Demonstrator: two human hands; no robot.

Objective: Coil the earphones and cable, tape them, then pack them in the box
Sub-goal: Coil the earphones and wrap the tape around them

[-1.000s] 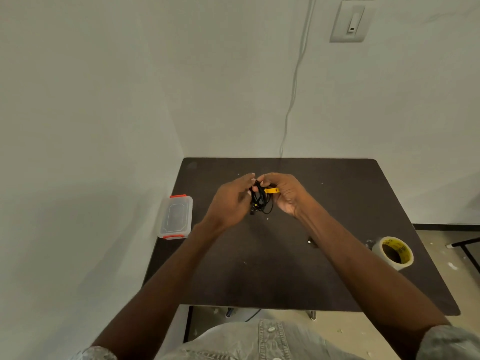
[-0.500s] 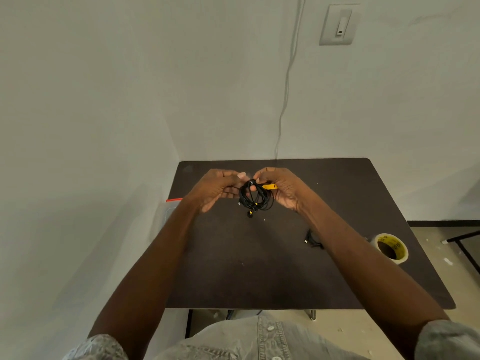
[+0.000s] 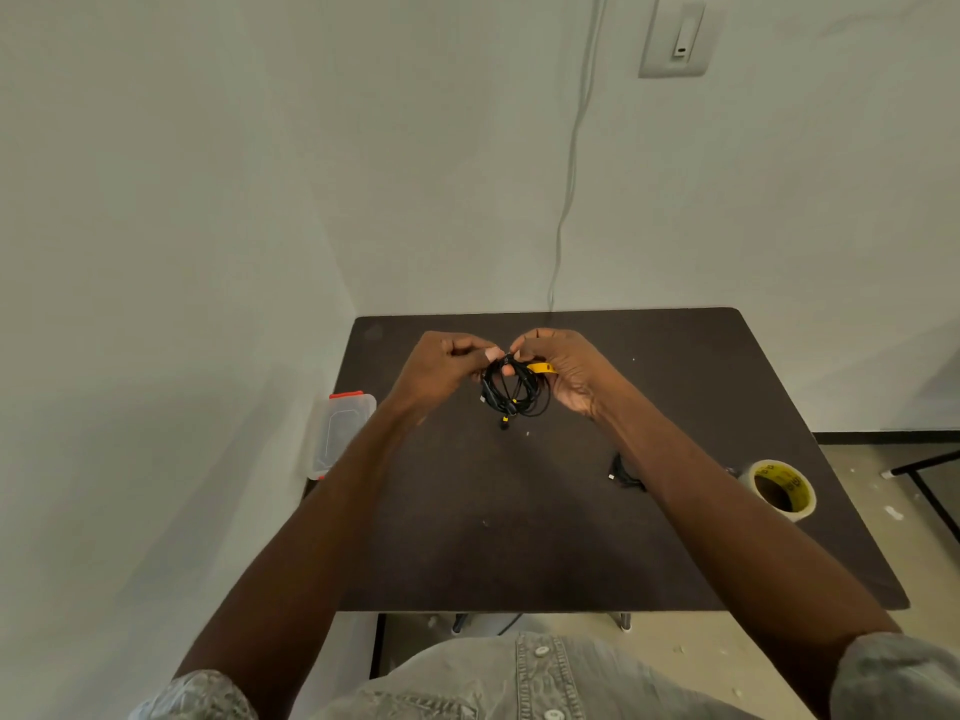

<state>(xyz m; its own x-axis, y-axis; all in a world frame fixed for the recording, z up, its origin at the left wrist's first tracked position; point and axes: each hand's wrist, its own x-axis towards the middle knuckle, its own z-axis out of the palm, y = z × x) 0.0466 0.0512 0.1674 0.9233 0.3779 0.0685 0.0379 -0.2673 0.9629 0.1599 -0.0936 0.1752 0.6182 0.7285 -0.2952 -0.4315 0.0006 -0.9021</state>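
A coil of black earphones point(image 3: 511, 393) hangs above the dark table point(image 3: 519, 537), with one earbud dangling below it. My right hand point(image 3: 566, 374) grips the coil's top right, where a strip of yellow tape point(image 3: 540, 367) sticks out. My left hand point(image 3: 447, 367) pinches the coil's top from the left. A second black cable point(image 3: 626, 475) lies on the table, partly hidden by my right forearm. The clear box point(image 3: 340, 433) with red clips sits at the table's left edge. The tape roll point(image 3: 782, 490) stands near the right edge.
Walls close the table in at the back and left. A thin cord point(image 3: 569, 163) runs down the back wall under a wall switch point(image 3: 678, 36). A dark stand leg point(image 3: 924, 465) shows on the floor at the right.
My left hand drew back to the left, baring the coil, then closed in again on its top. The head camera shifted, so the table sits lower and more centred.
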